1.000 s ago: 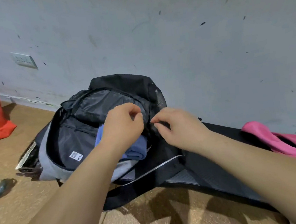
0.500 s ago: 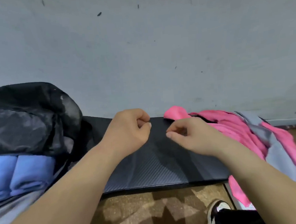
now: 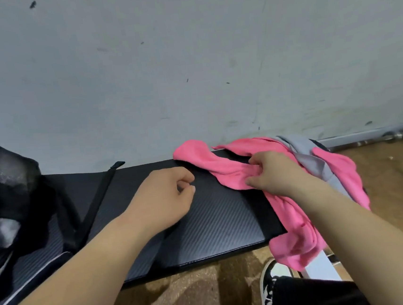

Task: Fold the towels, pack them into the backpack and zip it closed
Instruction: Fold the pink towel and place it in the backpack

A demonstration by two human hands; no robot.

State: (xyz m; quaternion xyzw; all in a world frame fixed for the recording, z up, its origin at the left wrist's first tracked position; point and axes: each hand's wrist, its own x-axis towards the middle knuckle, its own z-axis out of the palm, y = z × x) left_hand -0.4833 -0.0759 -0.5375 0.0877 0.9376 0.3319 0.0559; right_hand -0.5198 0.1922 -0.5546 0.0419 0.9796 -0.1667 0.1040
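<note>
The backpack [image 3: 5,195] lies at the left, on the black mat [image 3: 217,224]. The left hand [image 3: 160,200] is over the mat, fingers curled on nothing. The right hand [image 3: 274,175] grasps the crumpled pink towel [image 3: 221,165]. The towel's length runs far-left to near-right, off the mat's right end, with a grey towel [image 3: 312,159] across it.

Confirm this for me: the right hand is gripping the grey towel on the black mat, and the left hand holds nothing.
One detail is wrong. The right hand grips the pink towel, not the grey towel, which lies just behind it. The head view shows this. The rest stands: the towel lies on the black mat, and the left hand holds nothing.
</note>
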